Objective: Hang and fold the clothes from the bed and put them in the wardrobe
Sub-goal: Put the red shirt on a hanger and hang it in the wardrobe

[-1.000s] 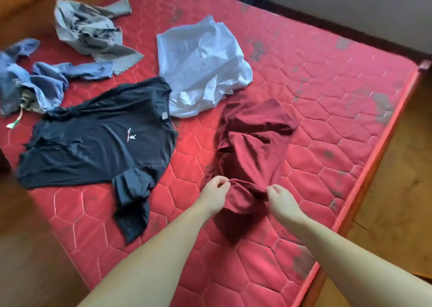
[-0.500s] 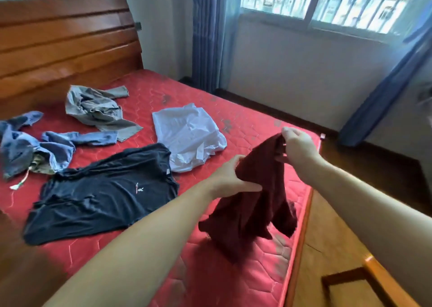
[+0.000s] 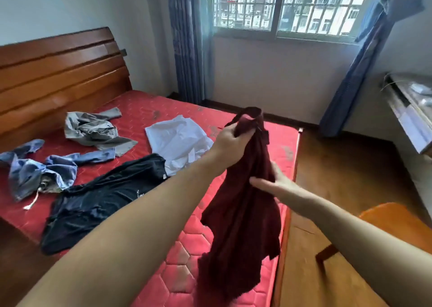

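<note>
A dark maroon garment (image 3: 243, 213) hangs in the air above the right edge of the red mattress (image 3: 177, 255). My left hand (image 3: 230, 140) grips its bunched top, held up high. My right hand (image 3: 273, 185) is lower, at the garment's right side, with the thumb across the front and the fingers behind the cloth. On the bed lie a black T-shirt (image 3: 105, 196), a white shirt (image 3: 180, 140), a crumpled grey garment (image 3: 93, 129) and a blue garment (image 3: 42, 168). No wardrobe is in view.
A wooden headboard (image 3: 58, 72) stands at the left. An orange wooden stool (image 3: 397, 225) is on the floor to the right of the bed. A desk (image 3: 411, 115) stands by the right wall. Blue curtains (image 3: 187, 49) frame a barred window.
The maroon garment went from lying on the mattress to hanging in the air. My left hand rose to its top, my right hand dropped to its middle. My view has tilted up.
</note>
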`<state>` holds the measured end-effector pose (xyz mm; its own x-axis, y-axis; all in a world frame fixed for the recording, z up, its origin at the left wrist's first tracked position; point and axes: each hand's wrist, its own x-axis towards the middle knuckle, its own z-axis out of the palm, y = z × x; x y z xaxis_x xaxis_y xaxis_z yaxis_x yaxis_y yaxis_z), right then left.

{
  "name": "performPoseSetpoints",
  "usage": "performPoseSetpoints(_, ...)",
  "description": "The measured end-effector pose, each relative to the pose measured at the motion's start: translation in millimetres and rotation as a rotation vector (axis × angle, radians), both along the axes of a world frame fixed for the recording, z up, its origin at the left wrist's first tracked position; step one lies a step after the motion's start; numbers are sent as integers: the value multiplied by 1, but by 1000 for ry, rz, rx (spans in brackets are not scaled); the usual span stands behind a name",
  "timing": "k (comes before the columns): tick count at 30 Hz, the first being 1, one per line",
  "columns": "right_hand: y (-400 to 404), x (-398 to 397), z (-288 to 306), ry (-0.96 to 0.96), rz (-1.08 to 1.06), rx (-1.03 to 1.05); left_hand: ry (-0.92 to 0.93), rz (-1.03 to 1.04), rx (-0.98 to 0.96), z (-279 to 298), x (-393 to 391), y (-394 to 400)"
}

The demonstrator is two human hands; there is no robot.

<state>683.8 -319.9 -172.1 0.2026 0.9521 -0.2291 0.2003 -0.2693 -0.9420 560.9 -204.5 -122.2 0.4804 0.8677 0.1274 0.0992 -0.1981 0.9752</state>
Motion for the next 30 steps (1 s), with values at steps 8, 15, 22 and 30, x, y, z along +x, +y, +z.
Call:
performPoseSetpoints(8,-44,4,-18,-221,5,-8,90,269,56,24,-43,-13)
performPoseSetpoints(15,-48,11,72,-505,-81,123,712,300,114,1,-110,6)
performPoseSetpoints(22,-19,-42,141,295,-367,213,386,-259,84,36,-93,-32)
performPoseSetpoints(30,-1,-51,154,248,-114,362,-185,-124,-210,28,-47,-66)
